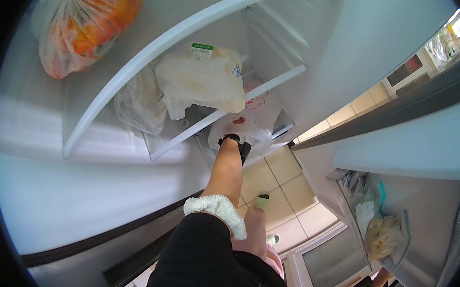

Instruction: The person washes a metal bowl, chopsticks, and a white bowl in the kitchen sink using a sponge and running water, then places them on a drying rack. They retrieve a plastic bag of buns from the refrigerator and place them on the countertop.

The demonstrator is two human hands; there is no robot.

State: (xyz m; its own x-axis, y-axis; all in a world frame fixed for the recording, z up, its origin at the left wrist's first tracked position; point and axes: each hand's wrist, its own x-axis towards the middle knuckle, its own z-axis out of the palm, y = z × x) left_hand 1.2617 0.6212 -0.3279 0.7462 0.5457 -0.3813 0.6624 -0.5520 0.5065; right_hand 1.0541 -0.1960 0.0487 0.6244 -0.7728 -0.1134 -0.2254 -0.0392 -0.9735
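Observation:
Past its black wrist strap, my left hand (238, 121) is mostly hidden by a thin white plastic bag with red print (262, 105), low in an open refrigerator; its grip cannot be made out. Above lie a whitish wrapped bag with a green-topped label (202, 77) and a smaller clear bag (143, 101). At the lower right, my right hand (384, 274) is by the lower edge of the opened door compartment, its fingers hidden, with a black device on the wrist.
A tied bag of orange produce (90, 25) lies upper left. White curved shelf edges (140, 53) cross the view. The door bin (420, 221) holds a zip bag of yellowish food (383, 236). Below are floor tiles (280, 167) and a slippered foot (262, 201).

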